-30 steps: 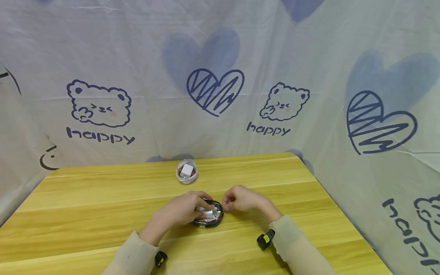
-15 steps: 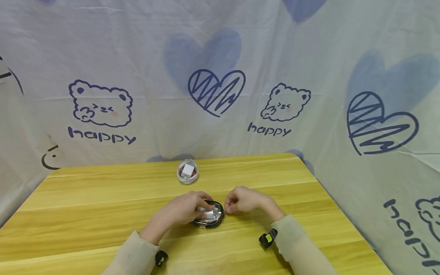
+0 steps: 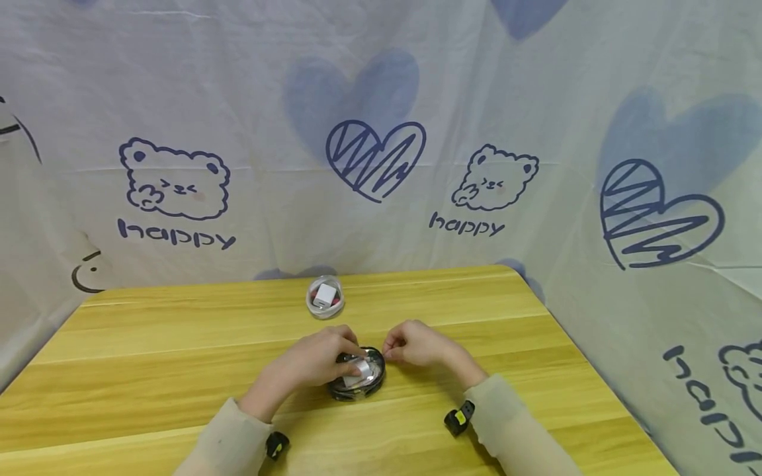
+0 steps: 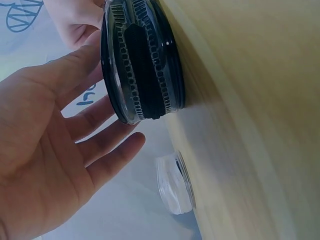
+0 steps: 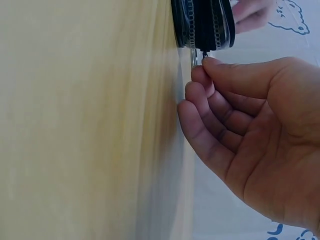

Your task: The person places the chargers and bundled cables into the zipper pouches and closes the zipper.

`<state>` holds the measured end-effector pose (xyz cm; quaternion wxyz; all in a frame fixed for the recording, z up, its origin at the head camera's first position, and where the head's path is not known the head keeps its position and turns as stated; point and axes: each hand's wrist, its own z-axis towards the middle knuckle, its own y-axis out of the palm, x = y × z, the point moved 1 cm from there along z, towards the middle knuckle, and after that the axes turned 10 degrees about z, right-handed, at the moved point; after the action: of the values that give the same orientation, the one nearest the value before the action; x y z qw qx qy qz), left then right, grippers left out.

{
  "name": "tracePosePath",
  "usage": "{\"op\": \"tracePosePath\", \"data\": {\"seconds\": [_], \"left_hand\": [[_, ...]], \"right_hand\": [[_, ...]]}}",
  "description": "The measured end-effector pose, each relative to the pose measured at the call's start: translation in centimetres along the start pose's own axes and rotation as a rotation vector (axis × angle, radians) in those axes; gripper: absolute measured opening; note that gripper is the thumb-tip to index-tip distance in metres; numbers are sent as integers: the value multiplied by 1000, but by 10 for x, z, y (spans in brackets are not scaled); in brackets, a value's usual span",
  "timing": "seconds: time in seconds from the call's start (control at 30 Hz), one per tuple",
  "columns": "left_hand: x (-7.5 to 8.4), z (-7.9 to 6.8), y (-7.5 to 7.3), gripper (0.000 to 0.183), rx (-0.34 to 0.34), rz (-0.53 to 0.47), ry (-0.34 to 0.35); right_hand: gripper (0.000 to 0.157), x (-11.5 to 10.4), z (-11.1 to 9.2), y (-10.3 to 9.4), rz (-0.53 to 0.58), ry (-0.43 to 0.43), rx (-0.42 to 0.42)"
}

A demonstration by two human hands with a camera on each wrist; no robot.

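A round clear zip pouch [image 3: 375, 377] with black trim stands low at the table's middle. Through its clear top a white charger [image 3: 351, 379] and a pale cable show, partly covered by fingers. My left hand [image 3: 315, 360] holds the pouch from the left, thumb on the top and fingers along the far side. On the pouch's right edge, my right hand [image 3: 423, 344] pinches the small zipper pull [image 5: 205, 55] between thumb and index finger. In the left wrist view, the zip teeth [image 4: 131, 80] run along both sides of a black band on the pouch's side.
A second round clear pouch [image 3: 312, 309] with white trim lies farther back on the wooden table [image 3: 178, 370], a white charger [image 3: 325, 295] inside. A printed white cloth [image 3: 268, 198] hangs behind the table and on its right.
The black-trimmed pouch has shifted slightly left and nearer in the left hand. After a small move to the right, the right hand has come back left against the pouch's edge.
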<state>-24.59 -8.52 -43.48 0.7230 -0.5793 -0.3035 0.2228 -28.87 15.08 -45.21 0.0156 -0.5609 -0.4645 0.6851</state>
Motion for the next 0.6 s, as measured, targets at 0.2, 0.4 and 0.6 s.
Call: {"op": "tracePosePath", "data": {"seconds": [0.2, 0.4, 0.6], "left_hand": [[0, 2, 1, 33, -41, -35, 39], [3, 1, 1, 34, -65, -58, 56], [6, 1, 1, 33, -61, -41, 31]], "right_hand": [[8, -3, 0, 2, -6, -12, 6], [8, -3, -1, 1, -9, -15, -4], [8, -2, -2, 0, -3, -12, -23]]}}
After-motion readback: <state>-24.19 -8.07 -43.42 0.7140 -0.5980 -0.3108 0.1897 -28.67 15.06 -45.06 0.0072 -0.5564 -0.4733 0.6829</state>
